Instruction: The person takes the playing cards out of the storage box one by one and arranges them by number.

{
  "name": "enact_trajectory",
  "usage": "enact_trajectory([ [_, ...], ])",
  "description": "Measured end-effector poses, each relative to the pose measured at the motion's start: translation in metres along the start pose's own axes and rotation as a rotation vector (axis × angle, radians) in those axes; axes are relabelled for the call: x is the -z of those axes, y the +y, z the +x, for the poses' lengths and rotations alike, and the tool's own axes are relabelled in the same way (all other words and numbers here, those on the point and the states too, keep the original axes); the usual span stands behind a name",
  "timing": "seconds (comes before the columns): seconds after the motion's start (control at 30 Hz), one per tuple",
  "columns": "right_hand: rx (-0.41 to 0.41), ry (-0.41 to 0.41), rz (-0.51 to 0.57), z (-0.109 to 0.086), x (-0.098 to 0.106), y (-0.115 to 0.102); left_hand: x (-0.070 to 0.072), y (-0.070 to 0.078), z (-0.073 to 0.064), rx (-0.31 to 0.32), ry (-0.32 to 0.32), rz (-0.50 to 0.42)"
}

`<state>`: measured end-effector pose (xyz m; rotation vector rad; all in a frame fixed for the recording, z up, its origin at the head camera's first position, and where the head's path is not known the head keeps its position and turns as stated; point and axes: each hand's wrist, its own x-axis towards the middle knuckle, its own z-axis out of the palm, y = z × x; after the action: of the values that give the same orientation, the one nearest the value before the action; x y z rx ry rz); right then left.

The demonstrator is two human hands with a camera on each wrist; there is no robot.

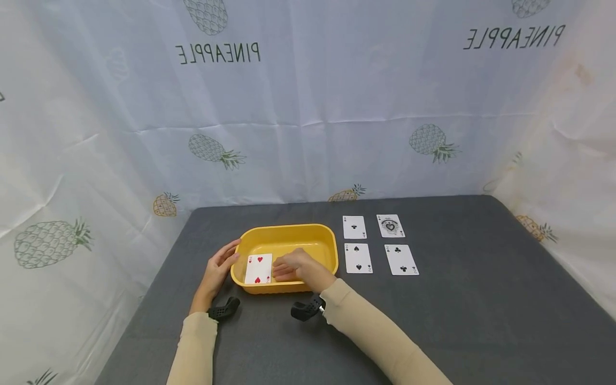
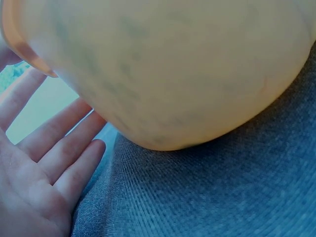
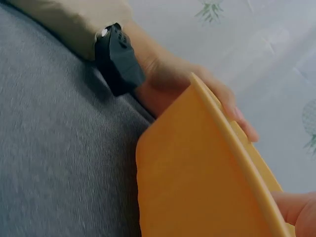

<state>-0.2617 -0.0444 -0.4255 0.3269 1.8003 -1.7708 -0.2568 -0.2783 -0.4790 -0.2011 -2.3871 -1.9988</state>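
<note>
A yellow plastic tray [image 1: 289, 230] sits on the dark table. At its left end my left hand [image 1: 222, 270] grips the rim, thumb over the edge and fingers along the outside wall; the left wrist view shows these fingers [image 2: 74, 143] against the wall. My right hand [image 1: 300, 266] reaches over the near rim into the tray, its fingers fairly straight beside the right edge of a two of hearts [image 1: 259, 269]. That card lies face up in the tray. Whether the fingers touch it is unclear. One right-hand digit [image 3: 298, 212] shows over the rim in the right wrist view.
Right of the tray, face-up playing cards lie in two rows: an ace of clubs [image 1: 354, 227] and an ornate ace [image 1: 391, 226] behind, a two of spades [image 1: 358, 259] and a two of clubs [image 1: 401, 260] in front. A pineapple-print curtain [image 1: 298, 160] hangs behind the table.
</note>
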Motion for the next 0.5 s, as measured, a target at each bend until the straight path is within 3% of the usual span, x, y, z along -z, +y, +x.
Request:
enact_trajectory([
  [0.23, 0.048, -0.023, 0.031, -0.004, -0.006, 0.002, 0.002, 0.000, 0.000, 0.015, -0.001, 0.004],
  [0.4, 0.014, 0.082, 0.013, 0.005, -0.019, -0.003, 0.002, -0.001, 0.000, 0.004, 0.001, -0.007],
  [0.5, 0.000, 0.170, -0.084, 0.013, -0.027, -0.004, 0.001, -0.002, 0.001, -0.007, -0.005, -0.007],
])
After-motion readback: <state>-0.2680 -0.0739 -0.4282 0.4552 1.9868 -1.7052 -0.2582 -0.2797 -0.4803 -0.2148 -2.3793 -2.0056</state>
